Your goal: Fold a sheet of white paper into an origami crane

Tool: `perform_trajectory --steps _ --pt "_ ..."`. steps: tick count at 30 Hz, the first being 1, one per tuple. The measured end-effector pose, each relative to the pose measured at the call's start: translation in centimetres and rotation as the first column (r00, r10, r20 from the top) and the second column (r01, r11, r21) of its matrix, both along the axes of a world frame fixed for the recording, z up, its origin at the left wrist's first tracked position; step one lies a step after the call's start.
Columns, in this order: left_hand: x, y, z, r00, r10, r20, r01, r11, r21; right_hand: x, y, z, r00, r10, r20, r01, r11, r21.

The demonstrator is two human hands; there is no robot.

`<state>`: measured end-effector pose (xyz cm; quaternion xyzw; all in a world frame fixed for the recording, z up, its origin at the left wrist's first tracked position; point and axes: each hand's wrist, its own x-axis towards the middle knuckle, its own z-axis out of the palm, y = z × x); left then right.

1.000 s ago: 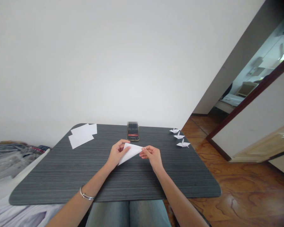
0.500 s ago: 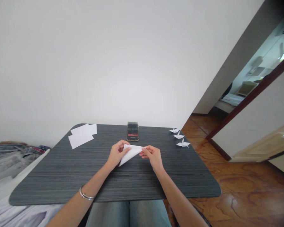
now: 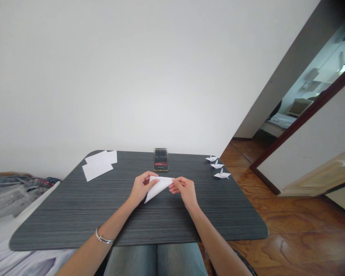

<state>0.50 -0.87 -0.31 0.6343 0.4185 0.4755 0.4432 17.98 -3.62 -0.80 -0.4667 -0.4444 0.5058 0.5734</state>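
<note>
The folded white paper (image 3: 157, 186) is held over the dark striped table (image 3: 166, 226), on the near side of the smartphone (image 3: 161, 163). The left hand (image 3: 140, 188) pinches it, thumb on top; the right hand (image 3: 185, 189) nips its pointed corner. Three origami cranes (image 3: 222, 174) (wings out, from where I stand) line the far right edge.

a folded white paper triangle (image 3: 160, 185) is held between left hand (image 3: 139, 188) and right hand (image 3: 186, 189)
</note>
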Motion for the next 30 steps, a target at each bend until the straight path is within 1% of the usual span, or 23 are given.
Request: perform_trajectory --steps 9,13,20,30 --pt "0.00 -0.06 0.19 0.999 -0.026 0.038 0.028 0.998 -0.057 -0.01 0.05 0.01 1.000 0.008 -0.024 -0.008 1.000 0.009" --pt "0.01 -0.08 0.14 1.000 -0.010 0.005 0.010 1.000 -0.024 -0.07 0.00 0.20 1.000 0.002 -0.018 -0.002 1.000 0.004" --pt "-0.07 -0.16 0.00 0.992 0.058 -0.110 -0.049 0.996 0.080 0.06 0.21 -0.07 0.998 -0.058 -0.006 0.058 0.998 -0.015" --pt "-0.10 -0.14 -0.06 0.981 0.080 -0.177 -0.057 0.990 0.131 0.12 0.26 -0.11 0.999 -0.050 0.010 0.050 0.998 -0.041"
